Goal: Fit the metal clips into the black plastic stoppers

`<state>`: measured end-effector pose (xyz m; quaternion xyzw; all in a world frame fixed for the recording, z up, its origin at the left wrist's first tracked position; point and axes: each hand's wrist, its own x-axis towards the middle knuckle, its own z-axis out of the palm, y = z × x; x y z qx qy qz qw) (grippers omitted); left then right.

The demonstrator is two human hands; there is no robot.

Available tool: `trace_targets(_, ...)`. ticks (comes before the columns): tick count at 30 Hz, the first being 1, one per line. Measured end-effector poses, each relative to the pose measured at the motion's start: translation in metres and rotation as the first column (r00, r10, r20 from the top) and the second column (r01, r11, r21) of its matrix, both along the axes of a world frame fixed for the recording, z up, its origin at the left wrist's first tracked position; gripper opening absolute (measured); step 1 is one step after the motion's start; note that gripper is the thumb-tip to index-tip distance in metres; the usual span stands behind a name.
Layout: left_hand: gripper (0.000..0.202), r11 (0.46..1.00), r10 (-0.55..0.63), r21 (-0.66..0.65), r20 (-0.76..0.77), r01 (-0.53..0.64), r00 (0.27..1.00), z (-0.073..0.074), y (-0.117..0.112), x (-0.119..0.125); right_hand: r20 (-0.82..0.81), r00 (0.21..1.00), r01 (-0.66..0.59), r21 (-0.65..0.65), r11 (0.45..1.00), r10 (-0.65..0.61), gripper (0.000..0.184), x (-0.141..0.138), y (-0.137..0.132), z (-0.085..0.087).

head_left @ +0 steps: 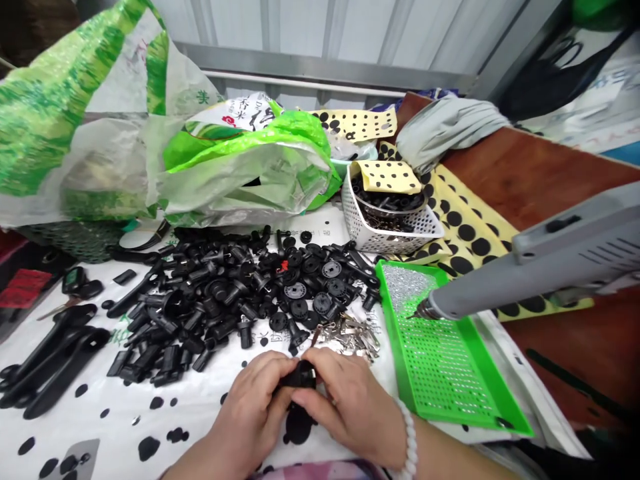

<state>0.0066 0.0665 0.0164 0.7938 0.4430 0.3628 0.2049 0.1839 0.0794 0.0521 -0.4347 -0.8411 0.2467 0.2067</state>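
Both hands meet at the near middle of the table around a small black plastic part (301,375). My left hand (257,400) grips its left side, fingers curled over it. From the right, my right hand (345,397), with a beaded bracelet (411,440) at the wrist, pinches the same part between thumb and fingers. A small brownish metal piece shows just above the fingertips; whether it is held I cannot tell. Beyond the hands lie a pile of small metal clips (350,335) and a large heap of black plastic parts (215,287).
A green tray (500,400) with small silvery pieces stands at right, a grey electric screwdriver (500,277) jutting over it. Behind are a white basket (355,217) and green plastic bags (250,160). Long black handles (65,360) lie at left. Dotted yellow sheets (463,227) sit at the back right.
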Motion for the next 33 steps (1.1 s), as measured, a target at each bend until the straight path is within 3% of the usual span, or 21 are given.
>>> trace_targets(4,0.025,0.986,0.070,0.154,-0.077,-0.057,0.995,-0.006,-0.002,-0.003,-0.121,0.980,0.139,-0.167,0.976,-0.161,0.027,-0.013,0.000,-0.005)
trace_targets(7,0.021,0.978,0.077,0.204,-0.140,-0.047,0.987,0.001,0.003,-0.013,-0.232,0.964,0.071,-0.256,0.964,-0.133,0.030,-0.012,0.004,-0.004)
trace_targets(9,0.019,0.963,0.134,0.256,-0.183,-0.085,0.974,0.014,0.014,-0.026,-0.294,0.952,0.014,-0.231,0.973,-0.083,0.038,-0.005,0.008,-0.001)
trace_targets(11,0.025,0.903,0.304,0.373,-0.197,-0.215,0.932,0.032,0.032,-0.042,-0.297,0.952,0.023,-0.157,0.987,-0.069,0.041,0.006,0.012,0.003)
trace_targets(14,0.052,0.739,0.595,0.461,-0.105,-0.491,0.797,0.057,0.060,-0.062,-0.227,0.966,0.116,-0.048,0.992,-0.124,0.032,0.026,0.014,0.006)
trace_targets(17,0.057,0.690,0.638,0.487,-0.060,-0.535,0.768,0.069,0.075,-0.067,-0.167,0.960,0.229,0.010,0.973,-0.224,0.025,0.043,0.012,0.004)
trace_targets(21,0.042,0.773,0.525,0.470,-0.099,-0.425,0.845,0.061,0.071,-0.050,-0.032,0.963,0.268,0.100,0.958,-0.266,0.020,0.046,0.012,-0.004)
trace_targets(26,0.033,0.888,0.308,0.420,-0.234,-0.190,0.922,0.043,0.064,-0.029,0.320,0.898,0.219,0.267,0.939,-0.300,0.023,0.015,0.022,-0.009)
trace_targets(28,0.029,0.909,0.243,0.400,-0.271,-0.121,0.931,0.040,0.067,-0.023,0.400,0.875,0.157,0.300,0.941,-0.274,0.024,0.002,0.024,-0.011)
trace_targets(30,0.025,0.919,0.190,0.390,-0.304,-0.060,0.933,0.039,0.072,-0.018,0.409,0.881,0.113,0.305,0.946,-0.237,0.013,-0.005,0.025,-0.015)
trace_targets(33,0.022,0.923,0.145,0.385,-0.351,0.001,0.925,0.039,0.080,-0.010,0.387,0.891,0.118,0.303,0.946,-0.235,0.010,-0.002,0.022,-0.023)
